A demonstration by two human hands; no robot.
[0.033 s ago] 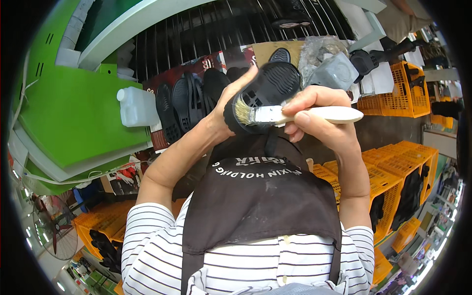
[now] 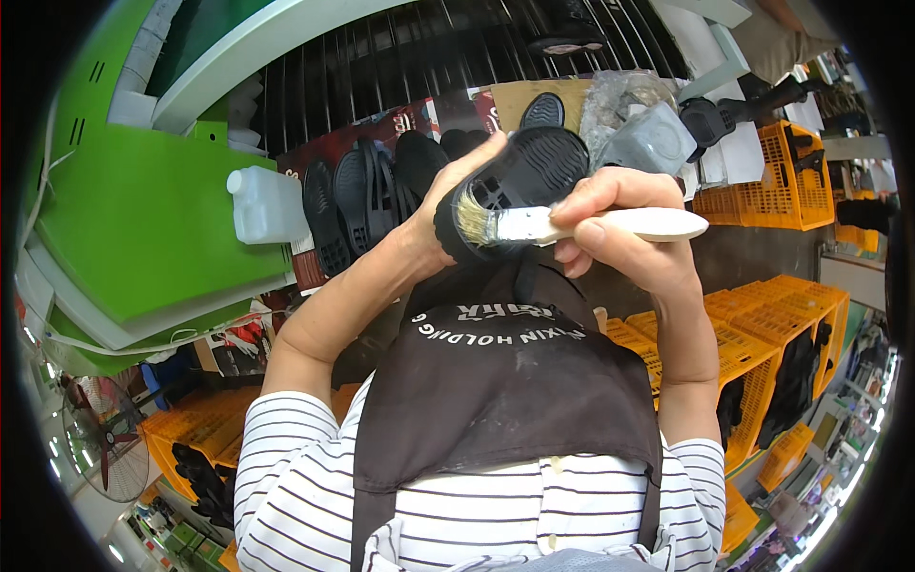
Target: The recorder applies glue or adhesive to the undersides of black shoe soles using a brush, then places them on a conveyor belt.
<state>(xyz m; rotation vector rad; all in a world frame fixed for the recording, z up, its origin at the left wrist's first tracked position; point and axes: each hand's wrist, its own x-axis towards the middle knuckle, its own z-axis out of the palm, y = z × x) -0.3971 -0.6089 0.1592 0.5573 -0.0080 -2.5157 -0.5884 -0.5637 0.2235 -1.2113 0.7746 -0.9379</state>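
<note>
My left hand (image 2: 440, 212) is closed round the edge of a black shoe sole (image 2: 543, 167), its thumb along the far left side. The sole is tilted in front of my apron, with wavy ridges and a grid of recesses showing. In my right hand (image 2: 629, 219) a paintbrush (image 2: 658, 224) with a pale handle is pinched between thumb and fingers. Its light bristles touch the sole's near left end, just inside the rim. More black soles (image 2: 357, 195) lie side by side beyond my left forearm. The left hand's fingers are mostly hidden beneath the sole.
A white plastic jug (image 2: 267, 207) stands by the green machine (image 2: 152, 210) at left. Across the work surface sits a translucent container (image 2: 653, 141) beside crumpled plastic; dark bars (image 2: 400, 62) run behind. Orange crates (image 2: 762, 315) are stacked at right. A fan (image 2: 105, 439) stands lower left.
The sole and the brush have shifted very slightly to the right. Both hands keep their hold, and the bristles stay at the sole's near left end.
</note>
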